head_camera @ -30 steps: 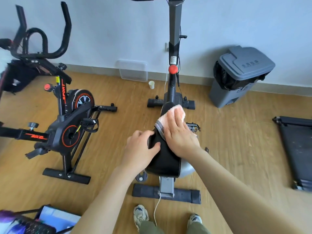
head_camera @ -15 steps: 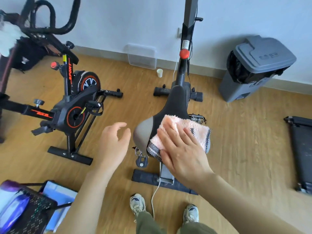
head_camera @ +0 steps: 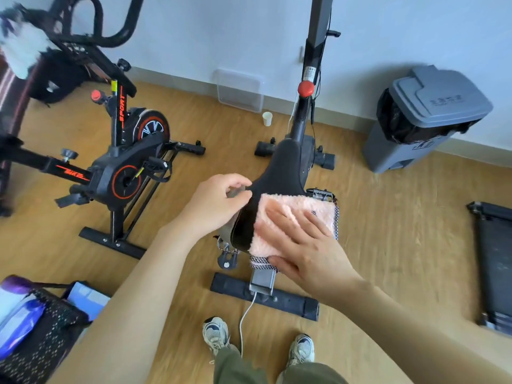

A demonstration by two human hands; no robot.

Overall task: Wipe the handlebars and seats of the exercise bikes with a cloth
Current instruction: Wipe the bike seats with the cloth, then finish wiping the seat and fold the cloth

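A black bike seat (head_camera: 279, 173) stands right in front of me on the near exercise bike, whose stem (head_camera: 315, 51) rises to the wall. A fluffy pink cloth (head_camera: 291, 212) with a checked border lies over the seat's rear right part. My right hand (head_camera: 307, 245) presses flat on the cloth with fingers spread. My left hand (head_camera: 219, 200) grips the seat's left edge, fingers curled round it. A second bike, black and orange (head_camera: 124, 162), stands to the left with its curved handlebars (head_camera: 110, 26) at the top left.
A grey lidded bin (head_camera: 426, 117) stands by the wall at right. A treadmill edge (head_camera: 493, 259) lies far right. A paper cup (head_camera: 267, 118) and a clear box (head_camera: 239, 90) sit by the wall. A bag with items (head_camera: 36, 322) is at lower left. My shoes (head_camera: 216, 333) are below.
My left hand came back from hovering to grip the seat's left edge. My right hand with the cloth has slid slightly right and back on the seat.
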